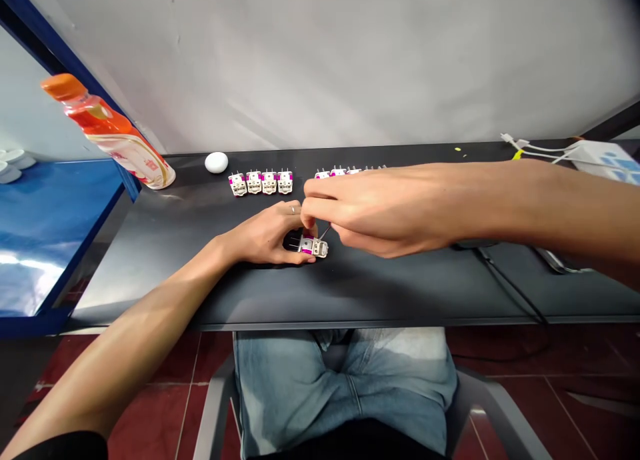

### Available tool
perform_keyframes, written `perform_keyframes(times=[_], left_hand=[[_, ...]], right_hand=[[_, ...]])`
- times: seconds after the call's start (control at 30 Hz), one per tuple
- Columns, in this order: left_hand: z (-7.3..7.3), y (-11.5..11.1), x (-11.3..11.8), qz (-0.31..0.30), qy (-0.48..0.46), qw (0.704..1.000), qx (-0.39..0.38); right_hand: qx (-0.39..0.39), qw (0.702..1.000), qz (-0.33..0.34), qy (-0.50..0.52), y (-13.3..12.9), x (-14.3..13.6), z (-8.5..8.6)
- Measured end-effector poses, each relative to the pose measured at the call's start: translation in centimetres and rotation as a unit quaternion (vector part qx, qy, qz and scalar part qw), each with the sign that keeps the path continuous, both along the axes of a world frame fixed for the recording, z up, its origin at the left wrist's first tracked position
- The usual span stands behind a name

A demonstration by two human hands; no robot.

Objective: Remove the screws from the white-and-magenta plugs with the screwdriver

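Note:
My left hand [267, 233] rests on the dark desk, thumb and fingers closed around a small white-and-purple electrical plug insert [314, 246]. Thin metal pins stick out of that piece toward my palm. From the right, my right hand [357, 210] reaches across with its fingers pinched together. It grips what looks like a thin screwdriver [327, 231]; only the slender metal shaft shows, angled down at the insert, and the handle is hidden in my fingers. Whether the tip touches a screw cannot be made out.
Several similar inserts [269, 182] stand in a row behind my left hand. Another row [339, 171] is partly hidden by my right hand. A white egg-shaped object [217, 163] and an orange bottle [120, 140] stand at left. White cables [547, 150] and a black cable [515, 290] lie at right.

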State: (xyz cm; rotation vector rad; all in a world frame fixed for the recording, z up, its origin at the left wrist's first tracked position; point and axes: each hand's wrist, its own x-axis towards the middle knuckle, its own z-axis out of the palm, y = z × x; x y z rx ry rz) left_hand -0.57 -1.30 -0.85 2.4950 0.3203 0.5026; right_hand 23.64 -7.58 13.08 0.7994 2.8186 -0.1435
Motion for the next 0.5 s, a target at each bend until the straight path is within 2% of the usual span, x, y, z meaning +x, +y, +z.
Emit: perform_keyframes(times=[0.03, 0.17, 0.23, 0.33, 0.37, 0.5], left_hand=[[0.0, 0.0, 0.0, 0.001, 0.0, 1.0, -0.002], [0.0, 0.0, -0.1, 0.008, 0.014, 1.0, 0.009], [0.0, 0.1, 0.0, 0.011, 0.013, 1.0, 0.01], [-0.2, 0.2, 0.0, -0.002, 0.006, 1.0, 0.001], [-0.2, 0.2, 0.0, -0.005, 0.006, 1.0, 0.0], [0.0, 0.0, 0.1, 0.004, 0.007, 1.0, 0.017]], right_hand=[[0.009, 1.0, -0.007, -0.011, -0.1, -0.1, 0.1], [0.011, 0.991, -0.11, -0.077, -0.3, -0.6, 0.5], [0.006, 0.992, -0.096, -0.076, 0.0, -0.6, 0.4], [0.007, 0.999, -0.008, -0.043, 0.4, -0.5, 0.3], [0.009, 0.999, 0.001, -0.039, 0.5, -0.5, 0.2], [0.02, 0.994, -0.065, -0.086, 0.7, -0.7, 0.2]])
